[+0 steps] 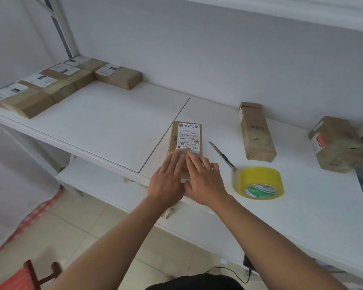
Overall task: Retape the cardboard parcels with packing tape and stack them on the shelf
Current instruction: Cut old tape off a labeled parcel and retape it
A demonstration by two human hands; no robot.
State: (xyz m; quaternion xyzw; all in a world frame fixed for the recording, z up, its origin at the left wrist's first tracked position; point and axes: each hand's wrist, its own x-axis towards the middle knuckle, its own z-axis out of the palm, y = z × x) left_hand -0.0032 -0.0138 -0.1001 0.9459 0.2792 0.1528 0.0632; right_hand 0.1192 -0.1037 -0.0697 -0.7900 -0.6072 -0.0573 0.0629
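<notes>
Both hands lie flat with straight fingers on the near end of a small cardboard parcel (186,141), the left hand (166,182) and right hand (204,182) side by side, gripping nothing, palms pressing down. The step in hand looks like smoothing fresh tape over the near flap; to do it well, I judge the palms should slide outward from the middle seam and down over the edges, so no bubble or loose corner is left. The parcel sits at the front of the white shelf (113,126), just right of the board seam, brown, with a white shipping label on top. Just beside it to the right lies a utility knife (222,155), then the yellow tape roll (259,182). Farther right stand two more parcels (257,132), apparently waiting. Far left, a row of taped parcels (57,84) runs along the back.
</notes>
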